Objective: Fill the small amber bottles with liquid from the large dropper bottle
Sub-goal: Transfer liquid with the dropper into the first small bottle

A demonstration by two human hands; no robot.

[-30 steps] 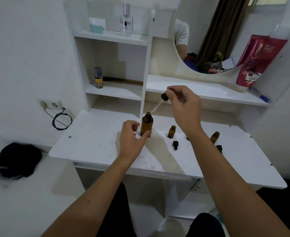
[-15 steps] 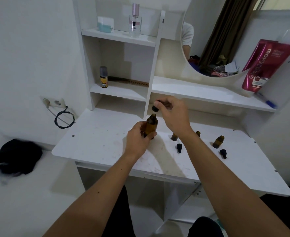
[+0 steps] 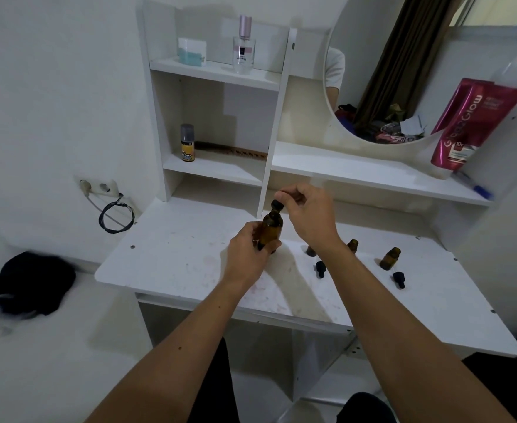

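Observation:
The large amber dropper bottle (image 3: 271, 229) is held upright just above the white table (image 3: 184, 257) by my left hand (image 3: 248, 251), whose fingers wrap round its lower body. My right hand (image 3: 307, 213) pinches the black dropper cap (image 3: 277, 204) sitting in the bottle's neck. To the right stand three small amber bottles: one (image 3: 311, 251) partly hidden behind my right wrist, one (image 3: 353, 245) just past it, one (image 3: 389, 258) further right. Two small black caps (image 3: 320, 268) (image 3: 399, 279) lie on the table in front of them.
Behind the table rises a white shelf unit with a perfume bottle (image 3: 244, 45), a small spray can (image 3: 187, 143) and a comb (image 3: 232, 151). A round mirror (image 3: 403, 71) and a pink tube (image 3: 467, 126) are at the right. A socket with cable (image 3: 110, 206) is on the left wall.
My right hand lowered the dropper from above into the large bottle's neck. My left hand closed round the bottle's body and raised it slightly.

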